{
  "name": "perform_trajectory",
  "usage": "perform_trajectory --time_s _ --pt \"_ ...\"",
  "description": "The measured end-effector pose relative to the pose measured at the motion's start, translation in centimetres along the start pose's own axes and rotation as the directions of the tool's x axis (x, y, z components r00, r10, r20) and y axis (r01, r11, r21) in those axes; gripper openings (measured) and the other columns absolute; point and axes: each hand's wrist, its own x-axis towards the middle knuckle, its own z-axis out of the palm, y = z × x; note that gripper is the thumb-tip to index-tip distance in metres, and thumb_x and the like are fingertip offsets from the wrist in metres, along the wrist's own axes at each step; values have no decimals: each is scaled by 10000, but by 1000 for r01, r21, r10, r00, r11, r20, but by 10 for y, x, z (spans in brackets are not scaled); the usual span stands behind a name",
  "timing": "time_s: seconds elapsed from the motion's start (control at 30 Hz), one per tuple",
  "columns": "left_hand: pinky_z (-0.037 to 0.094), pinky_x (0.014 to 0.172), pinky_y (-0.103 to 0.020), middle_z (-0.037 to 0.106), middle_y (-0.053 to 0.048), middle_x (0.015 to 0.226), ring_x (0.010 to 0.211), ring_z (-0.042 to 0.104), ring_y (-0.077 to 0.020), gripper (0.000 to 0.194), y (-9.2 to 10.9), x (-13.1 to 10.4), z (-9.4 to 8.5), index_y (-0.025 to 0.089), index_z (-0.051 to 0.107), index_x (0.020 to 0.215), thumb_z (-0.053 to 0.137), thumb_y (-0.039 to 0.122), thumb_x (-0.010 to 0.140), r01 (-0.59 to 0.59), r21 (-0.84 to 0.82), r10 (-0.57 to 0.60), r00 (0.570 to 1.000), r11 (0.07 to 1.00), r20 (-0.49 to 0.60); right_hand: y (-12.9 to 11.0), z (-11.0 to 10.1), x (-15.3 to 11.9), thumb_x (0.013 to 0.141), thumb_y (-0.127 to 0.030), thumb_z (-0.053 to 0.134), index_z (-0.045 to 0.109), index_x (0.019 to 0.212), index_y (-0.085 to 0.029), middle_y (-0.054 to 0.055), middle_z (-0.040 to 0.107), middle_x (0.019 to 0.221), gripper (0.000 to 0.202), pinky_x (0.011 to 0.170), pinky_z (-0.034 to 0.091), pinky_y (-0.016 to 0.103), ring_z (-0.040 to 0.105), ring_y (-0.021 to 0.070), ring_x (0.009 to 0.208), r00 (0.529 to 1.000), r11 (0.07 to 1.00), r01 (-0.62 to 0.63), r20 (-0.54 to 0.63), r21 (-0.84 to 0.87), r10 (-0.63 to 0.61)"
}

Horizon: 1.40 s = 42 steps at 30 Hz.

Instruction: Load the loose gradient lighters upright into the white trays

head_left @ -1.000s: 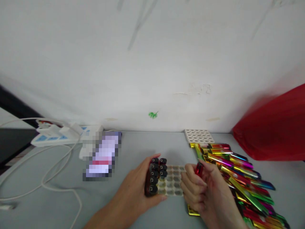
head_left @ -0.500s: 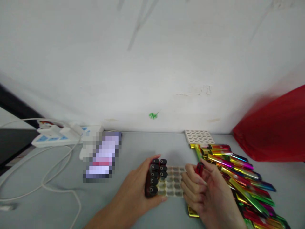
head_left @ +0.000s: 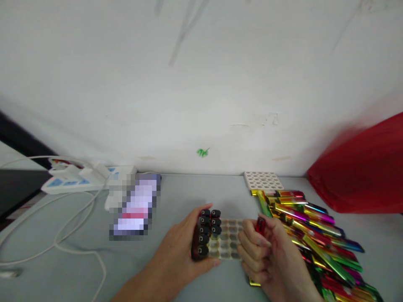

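A clear tray [head_left: 225, 243] with rows of cells lies on the grey table. Several lighters [head_left: 204, 239] with black tops, each with a small round hole, stand upright in its left two columns. Around the tray's left end curls my left hand [head_left: 176, 245], thumb near and fingers far, gripping it. My right hand [head_left: 262, 256] is closed like a fist over the tray's right part, with a shiny red lighter [head_left: 260, 225] poking out between thumb and index finger. Beside it spreads a heap of metallic coloured lighters [head_left: 327, 241]. A gold piece [head_left: 254, 282] shows partly beneath the right hand.
A white perforated tray [head_left: 263, 180] lies by the wall [head_left: 201, 105]. On the right is a red bag [head_left: 362, 172]. To the left are a blurred phone [head_left: 137, 205], a white power strip [head_left: 69, 184] and a looping white cable [head_left: 91, 252].
My right hand has shifted slightly left with the red lighter, which now stands a bit more upright. My left hand and the tray have stayed in place.
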Motion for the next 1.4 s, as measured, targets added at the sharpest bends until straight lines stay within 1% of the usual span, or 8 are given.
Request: perform_trajectory --time_s 0.27,0.4,0.57,0.67,0.73,0.87,1.07,1.4 --pt "589 1018 -364 774 -35 1377 1188 770 -304 967 -6 -2 1 339 447 1600 924 217 768 -10 7 10 1000 1000 -2 2 0 2 883 -551 820 364 628 -249 -141 209 540 603 374 128 163 64 44 461 1000 1000 16 -4 3 -16" --pt "585 1035 -380 773 -43 1383 1199 765 -313 938 -6 -2 1 336 463 1589 928 232 781 -22 15 22 1000 1000 -6 2 1 4 867 -660 837 453 678 -236 -135 243 557 602 384 155 164 88 54 471 995 998 36 -89 -42 -40" --pt "567 1074 -380 763 -39 1418 1252 746 -310 957 0 -2 -1 334 458 1595 931 207 774 -7 -8 7 1000 1000 5 9 8 1 955 -716 733 666 973 -254 -57 534 689 466 393 324 223 283 101 465 918 890 271 -179 -365 -353" --pt "574 1067 -387 763 -44 1422 1239 754 -311 952 0 -3 -1 329 452 1599 928 211 783 -3 -13 4 1000 1000 12 10 14 -2 1022 -602 728 716 1054 -268 -7 640 836 336 637 510 271 530 149 643 868 786 338 -150 -518 -473" --pt "585 1046 -382 767 -42 1414 1221 762 -308 943 0 -3 -1 333 458 1591 932 213 785 -7 -15 7 1000 1000 13 8 15 -4 1035 -576 725 760 1036 -267 19 655 893 311 754 518 287 603 184 801 842 675 363 -85 -643 -534" --pt "604 1022 -391 768 -53 1415 1221 766 -322 905 0 -2 -1 335 480 1568 934 235 792 -11 -5 11 1000 1000 2 2 12 -6 978 -497 820 857 990 -299 42 640 998 201 805 508 319 605 219 937 819 489 429 98 -760 -565" --pt "622 1000 -382 777 -55 1403 1189 787 -313 884 -7 -2 1 342 446 1587 914 275 839 -54 5 54 998 999 16 -7 7 -8 1002 -401 824 884 1139 -386 37 696 993 150 831 522 368 665 223 952 893 407 398 246 -822 -376" --pt "613 1038 -385 774 -53 1403 1234 775 -306 852 -8 0 3 328 438 1582 902 304 867 -66 -29 66 998 997 8 -2 6 -1 1003 -297 827 863 1170 -315 66 817 1059 172 830 610 348 777 230 969 829 110 491 425 -864 -363"
